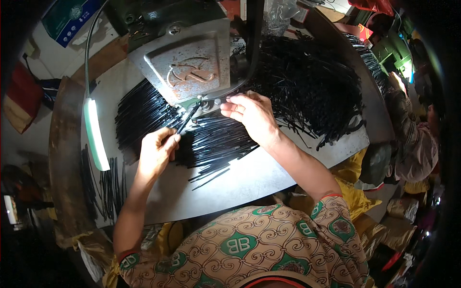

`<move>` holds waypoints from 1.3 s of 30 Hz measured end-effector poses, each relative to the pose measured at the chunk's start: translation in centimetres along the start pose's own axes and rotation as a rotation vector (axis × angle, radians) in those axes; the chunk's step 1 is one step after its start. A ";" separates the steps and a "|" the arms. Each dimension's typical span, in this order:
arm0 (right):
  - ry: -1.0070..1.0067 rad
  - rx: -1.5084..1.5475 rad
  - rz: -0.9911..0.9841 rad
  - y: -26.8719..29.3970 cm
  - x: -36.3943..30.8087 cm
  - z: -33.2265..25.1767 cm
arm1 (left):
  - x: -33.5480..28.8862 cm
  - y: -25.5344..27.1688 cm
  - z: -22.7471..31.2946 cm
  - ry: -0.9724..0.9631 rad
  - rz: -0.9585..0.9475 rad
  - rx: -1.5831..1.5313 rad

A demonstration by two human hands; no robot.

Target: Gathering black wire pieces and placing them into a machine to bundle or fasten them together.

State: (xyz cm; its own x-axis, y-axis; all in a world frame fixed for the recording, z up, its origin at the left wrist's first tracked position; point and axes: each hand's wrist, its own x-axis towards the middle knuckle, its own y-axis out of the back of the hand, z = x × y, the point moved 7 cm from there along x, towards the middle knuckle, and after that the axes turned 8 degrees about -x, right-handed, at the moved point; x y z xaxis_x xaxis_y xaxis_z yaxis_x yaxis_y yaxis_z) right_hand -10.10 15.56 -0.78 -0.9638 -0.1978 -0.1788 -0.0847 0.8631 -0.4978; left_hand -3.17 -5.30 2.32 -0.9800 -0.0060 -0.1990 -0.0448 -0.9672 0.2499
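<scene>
A metal-fronted press-like machine (192, 67) stands over the pale worktable. My left hand (157, 150) pinches a thin black strip (188, 118), whose far end reaches up to the small metal parts under the machine's front plate. Close by on the right, my right hand (254, 115) has its thumb and fingers pressed together beside those parts (206, 105). What those fingers hold, if anything, is too small to make out. Rows of black strips (218, 146) lie below the machine between my hands, and another bundle (144, 113) lies to its left.
A large tangled heap of black strips (307, 86) covers the table's right side. More strips (111, 187) lie at the left edge. A lit lamp (96, 134) hangs on a bent neck at left. Another person (413, 139) works at a green machine (391, 53) far right.
</scene>
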 end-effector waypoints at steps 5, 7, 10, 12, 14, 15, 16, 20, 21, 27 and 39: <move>-0.246 -0.290 -0.205 -1.7 -2.0 1.2 | -1.7 -2.8 -0.8 0.195 -0.138 -0.394; -0.231 -0.307 -0.298 -3.0 -2.7 2.0 | -2.2 -4.8 -1.2 0.244 -0.205 -0.496; -0.158 -0.511 -0.354 -3.8 -2.6 1.4 | -2.7 -6.2 -1.0 0.279 -0.228 -0.611; -0.203 -0.499 -0.410 -3.9 -2.6 1.6 | -2.3 -6.4 -0.8 0.256 -0.267 -0.609; -0.220 -0.417 -0.400 -3.8 -2.4 1.6 | -1.9 -6.5 -0.7 0.210 -0.331 -0.585; -0.230 -0.376 -0.394 -3.9 -2.4 1.4 | -1.9 -6.6 -0.6 0.239 -0.354 -0.608; -0.259 -0.325 -0.397 -4.0 -2.4 1.0 | -2.0 -6.7 -0.4 0.269 -0.377 -0.631; -0.311 -0.232 -0.405 -3.2 -1.9 0.4 | -1.7 -6.9 0.2 0.354 -0.459 -0.634; -0.314 -0.222 -0.407 -3.1 -1.8 0.4 | -1.6 -6.9 0.3 0.366 -0.480 -0.624; -0.289 -0.156 -0.330 -2.0 -0.5 0.3 | 0.0 -5.2 1.0 0.096 -0.115 -0.145; -0.086 0.032 -0.076 -0.6 1.8 0.3 | 3.0 -5.2 -1.6 0.214 0.069 -0.981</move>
State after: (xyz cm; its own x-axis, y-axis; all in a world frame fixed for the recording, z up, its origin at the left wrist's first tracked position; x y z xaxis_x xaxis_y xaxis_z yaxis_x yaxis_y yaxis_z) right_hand -11.71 14.53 -1.02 -0.9296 -0.3025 -0.2104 -0.1476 0.8289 -0.5396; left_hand -5.53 -0.70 -1.03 -0.9146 -0.0225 -0.4038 0.2851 -0.7440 -0.6043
